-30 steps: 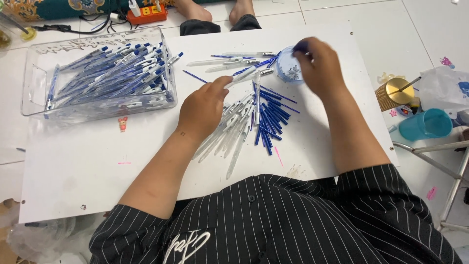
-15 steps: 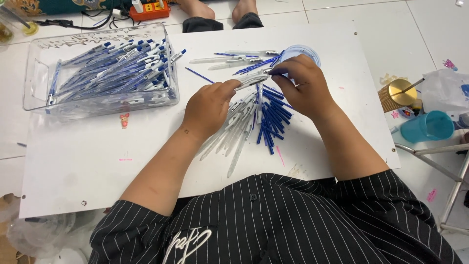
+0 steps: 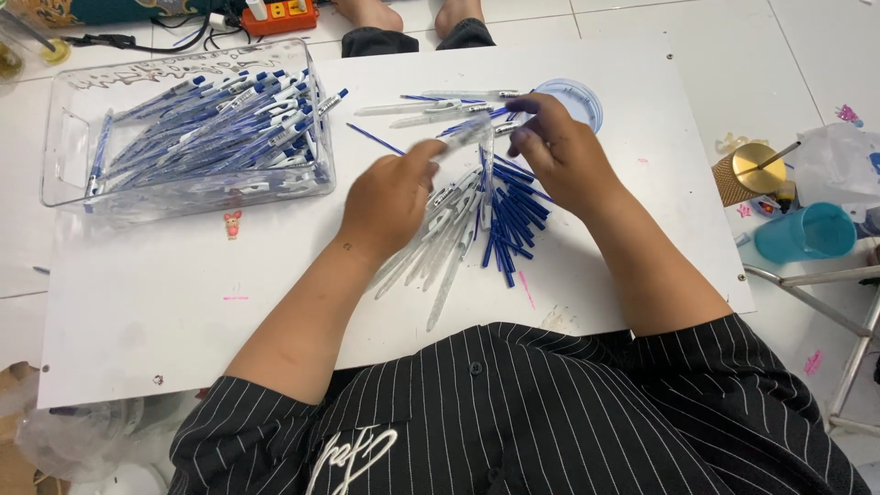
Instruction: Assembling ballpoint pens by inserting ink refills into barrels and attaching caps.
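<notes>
Head view: left hand (image 3: 392, 197) and right hand (image 3: 559, 156) pinch the two ends of one clear pen barrel (image 3: 466, 137) above the white tabletop (image 3: 183, 312). Under both hands: clear barrels pile (image 3: 440, 243), blue refills (image 3: 511, 220). Left of the left hand, clear bin (image 3: 64, 156) of finished pens; small round dish (image 3: 577, 96) just beyond the right hand. Since 0.5 s ago: hands moved slightly apart, barrel lifted.

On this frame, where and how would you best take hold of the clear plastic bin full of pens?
Probably by the cut-out handle in the left end wall of the clear bin, coming from the left, with the other hand on the opposite end wall. The bin lies long side across the white board and is heaped with blue pens, so a grip at both ends would likely keep it level.
</notes>
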